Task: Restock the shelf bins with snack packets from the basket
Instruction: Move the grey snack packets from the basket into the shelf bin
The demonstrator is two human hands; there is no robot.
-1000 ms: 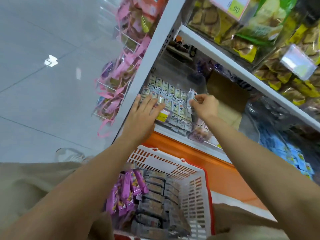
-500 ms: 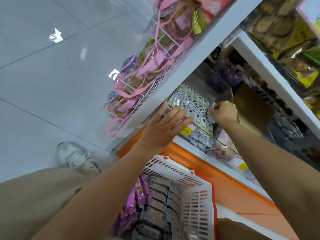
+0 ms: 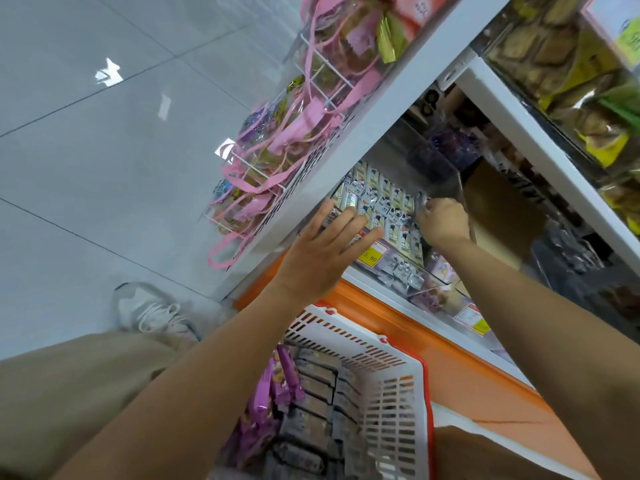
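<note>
The snack packets [image 3: 381, 209] are stood in tight rows in the clear shelf bin [image 3: 401, 157], which is judged nearly full. One appears pinched at their three-o'clock edge by the curled right hand [image 3: 441, 221], while the bin front is pressed by the left hand [image 3: 325, 251], fingers spread, at eight o'clock. Many packets are left in the basket [image 3: 391, 393] at six o'clock.

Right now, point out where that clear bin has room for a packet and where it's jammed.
Bare: the back of the clear bin, between the last row of small packets and the purple goods behind. Crowded: the bin's front, packed under the left hand; the right hand, pinching a packet, fills the strip along the bin's right wall.
</note>
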